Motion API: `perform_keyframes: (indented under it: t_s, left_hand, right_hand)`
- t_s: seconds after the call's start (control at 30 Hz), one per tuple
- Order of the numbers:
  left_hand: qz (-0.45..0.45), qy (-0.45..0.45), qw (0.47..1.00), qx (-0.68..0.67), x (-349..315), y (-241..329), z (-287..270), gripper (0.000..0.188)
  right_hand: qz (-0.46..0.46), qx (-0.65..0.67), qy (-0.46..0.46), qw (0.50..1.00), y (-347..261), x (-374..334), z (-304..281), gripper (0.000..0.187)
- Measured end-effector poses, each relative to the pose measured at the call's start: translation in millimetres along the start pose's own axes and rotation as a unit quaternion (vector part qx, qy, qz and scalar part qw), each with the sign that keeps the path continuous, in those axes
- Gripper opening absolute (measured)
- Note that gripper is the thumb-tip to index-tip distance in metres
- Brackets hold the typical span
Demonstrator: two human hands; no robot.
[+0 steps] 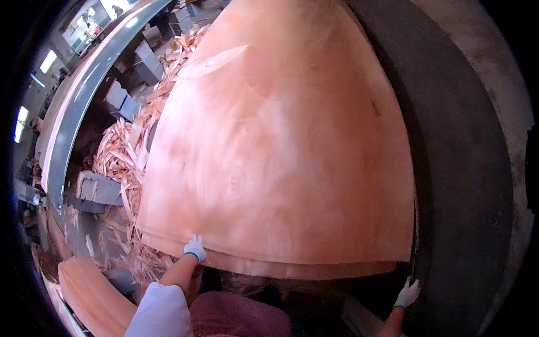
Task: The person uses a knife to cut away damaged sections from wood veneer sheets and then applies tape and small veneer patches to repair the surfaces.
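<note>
white sleeve (pixel 160 310), left hand (pixel 194 249) on wood sheet (pixel 281 163), right hand (pixel 408 293) seemingly apart

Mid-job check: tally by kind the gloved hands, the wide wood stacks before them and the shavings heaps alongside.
Gloved hands: 2 (left hand, right hand)
Wood stack: 1
Shavings heap: 1
Total: 4
</note>
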State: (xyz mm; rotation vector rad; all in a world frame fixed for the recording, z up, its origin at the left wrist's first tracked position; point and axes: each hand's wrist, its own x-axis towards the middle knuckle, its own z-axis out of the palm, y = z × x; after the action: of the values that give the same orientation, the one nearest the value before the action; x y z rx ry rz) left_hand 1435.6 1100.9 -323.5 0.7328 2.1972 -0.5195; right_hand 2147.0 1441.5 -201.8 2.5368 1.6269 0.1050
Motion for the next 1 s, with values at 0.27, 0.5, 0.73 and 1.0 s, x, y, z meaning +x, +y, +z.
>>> perform_keyframes:
  t_s: [0.27, 0.5, 0.73, 1.0]
  left_hand:
    - [-0.022, -0.039, 0.998, -0.044, 7.3, -7.5, 12.0, 0.082]
    - [-0.016, -0.056, 0.998, -0.035, 8.8, -7.7, 15.2, 0.083]
    - [0.002, -0.048, 0.998, -0.043, 13.9, -16.5, 22.9, 0.081]
    - [0.01, -0.061, 0.996, -0.058, 16.2, -18.7, 20.7, 0.076]
  right_hand:
    - [0.04, -0.019, -0.016, 0.999, -22.8, -10.2, -59.8, 0.042]
    - [0.107, -0.07, 0.067, 0.99, 58.9, -93.3, -40.7, 0.034]
    - [0.102, -0.007, -0.092, 0.991, 61.3, -167.4, -158.3, 0.055]
    - [0.024, 0.056, 0.048, 0.997, 77.2, -208.0, -167.6, 0.05]
